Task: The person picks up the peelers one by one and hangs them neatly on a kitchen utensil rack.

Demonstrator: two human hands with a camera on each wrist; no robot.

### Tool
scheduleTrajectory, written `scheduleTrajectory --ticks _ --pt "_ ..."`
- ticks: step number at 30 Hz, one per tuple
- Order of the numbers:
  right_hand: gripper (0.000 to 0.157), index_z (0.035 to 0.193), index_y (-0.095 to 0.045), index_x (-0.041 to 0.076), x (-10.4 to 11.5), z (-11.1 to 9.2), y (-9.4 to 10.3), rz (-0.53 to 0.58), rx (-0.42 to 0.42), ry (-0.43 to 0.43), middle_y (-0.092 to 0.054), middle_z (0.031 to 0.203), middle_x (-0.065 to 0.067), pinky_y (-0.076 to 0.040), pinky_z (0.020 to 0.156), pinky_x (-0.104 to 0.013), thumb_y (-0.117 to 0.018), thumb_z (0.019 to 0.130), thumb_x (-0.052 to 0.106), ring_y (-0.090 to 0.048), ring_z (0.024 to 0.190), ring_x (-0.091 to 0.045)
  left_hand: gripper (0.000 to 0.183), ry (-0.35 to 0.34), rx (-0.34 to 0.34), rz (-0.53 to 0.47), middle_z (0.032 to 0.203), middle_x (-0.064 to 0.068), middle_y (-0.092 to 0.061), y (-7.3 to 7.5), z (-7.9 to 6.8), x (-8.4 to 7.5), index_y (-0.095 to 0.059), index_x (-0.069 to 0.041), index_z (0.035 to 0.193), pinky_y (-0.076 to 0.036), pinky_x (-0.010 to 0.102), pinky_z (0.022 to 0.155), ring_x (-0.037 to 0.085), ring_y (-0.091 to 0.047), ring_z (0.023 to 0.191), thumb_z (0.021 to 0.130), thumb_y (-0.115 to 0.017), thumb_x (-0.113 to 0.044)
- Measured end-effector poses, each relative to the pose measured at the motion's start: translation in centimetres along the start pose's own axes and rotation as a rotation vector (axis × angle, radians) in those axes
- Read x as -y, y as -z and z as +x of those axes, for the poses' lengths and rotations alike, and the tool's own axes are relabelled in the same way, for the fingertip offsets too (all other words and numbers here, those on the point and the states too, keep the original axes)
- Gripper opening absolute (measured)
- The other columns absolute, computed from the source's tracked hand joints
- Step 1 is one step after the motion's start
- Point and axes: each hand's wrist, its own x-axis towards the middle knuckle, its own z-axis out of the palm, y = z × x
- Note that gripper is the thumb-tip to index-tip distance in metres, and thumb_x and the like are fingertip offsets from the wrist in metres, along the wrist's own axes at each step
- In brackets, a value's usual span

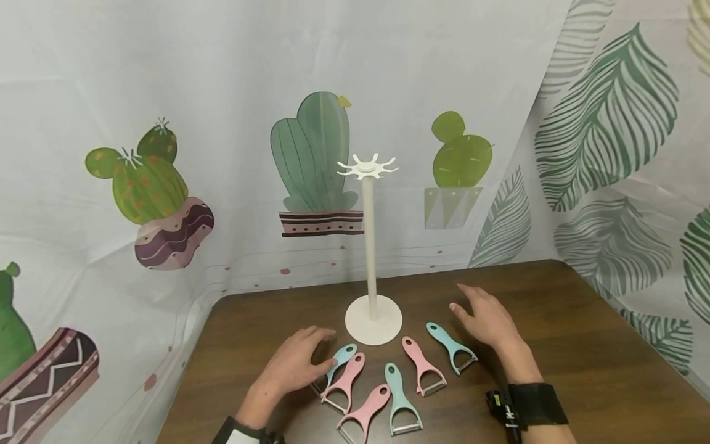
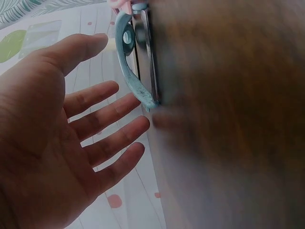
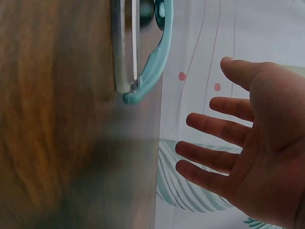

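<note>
My left hand (image 1: 296,364) hovers beside the leftmost blue Y-shaped peeler (image 1: 342,355), fingers extended. In the left wrist view its thumb points at that peeler (image 2: 126,67); whether it touches cannot be told. Overlapping the blue one is a pink peeler (image 1: 350,374), and another pink peeler (image 1: 370,407) lies nearer me. A light-green peeler (image 1: 396,388) and a third pink peeler (image 1: 420,362) lie in the middle. On the right, my right hand (image 1: 488,317) is spread, holding nothing, near a blue peeler (image 1: 448,343), also seen in the right wrist view (image 3: 159,57).
Behind the peelers stands a white rack: round base (image 1: 360,320), upright pole (image 1: 370,246), and a ring of hooks (image 1: 367,167) at the top. The brown wooden table (image 1: 554,320) ends against a white curtain (image 1: 222,80) printed with cacti and leaves.
</note>
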Motion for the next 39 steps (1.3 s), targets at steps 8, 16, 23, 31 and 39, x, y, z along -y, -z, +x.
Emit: scheduleTrajectory --ticks 8,16,23,31,39 --pt "0.062 0.144 -0.044 0.001 0.3 0.4 -0.3 0.012 0.005 0.008 -0.047 0.139 -0.026 -0.036 0.098 -0.062 -0.056 0.097 0.04 -0.043 0.124 -0.046 0.057 -0.013 0.04 -0.014 0.13 -0.002 -0.057 0.0 0.2 -0.4 -0.056 -0.02 0.136 -0.042 0.049 0.099 0.023 -0.048 0.123 0.088 -0.066 -0.049" --pt "0.063 0.145 -0.042 0.001 1.1 0.6 -0.1 0.043 0.015 0.032 -0.046 0.139 -0.026 -0.037 0.097 -0.062 -0.055 0.098 0.041 -0.043 0.124 -0.045 0.057 -0.013 0.042 -0.005 0.109 -0.004 -0.06 0.0 0.3 -0.5 -0.058 -0.019 0.132 -0.048 0.042 0.086 0.014 -0.055 0.102 0.085 -0.07 -0.048" --pt "0.061 0.144 -0.043 0.001 1.5 0.6 -0.3 0.043 0.004 0.037 -0.047 0.139 -0.026 -0.037 0.097 -0.061 -0.057 0.098 0.039 -0.044 0.124 -0.045 0.056 -0.013 0.041 0.0 0.102 -0.005 -0.057 -0.2 0.4 -0.5 -0.061 -0.019 0.129 -0.049 0.036 0.076 0.01 -0.052 0.09 0.082 -0.072 -0.048" --pt "0.06 0.143 -0.045 0.0 1.7 0.6 -0.6 0.035 0.014 0.055 -0.048 0.138 -0.026 -0.037 0.098 -0.06 -0.059 0.097 0.036 -0.044 0.124 -0.044 0.051 -0.014 0.058 -0.008 0.095 -0.005 -0.057 -0.1 0.3 -0.9 -0.064 -0.018 0.124 -0.046 0.03 0.067 0.009 -0.051 0.08 0.081 -0.075 -0.044" --pt "0.059 0.142 -0.046 0.001 2.3 0.6 -1.0 0.049 -0.004 0.085 -0.05 0.136 -0.024 -0.039 0.097 -0.058 -0.06 0.096 0.035 -0.047 0.122 -0.042 0.041 -0.014 0.051 -0.005 0.092 -0.007 -0.057 -0.4 0.4 -0.9 -0.068 -0.02 0.114 -0.046 0.029 0.064 0.008 -0.051 0.076 0.08 -0.075 -0.043"
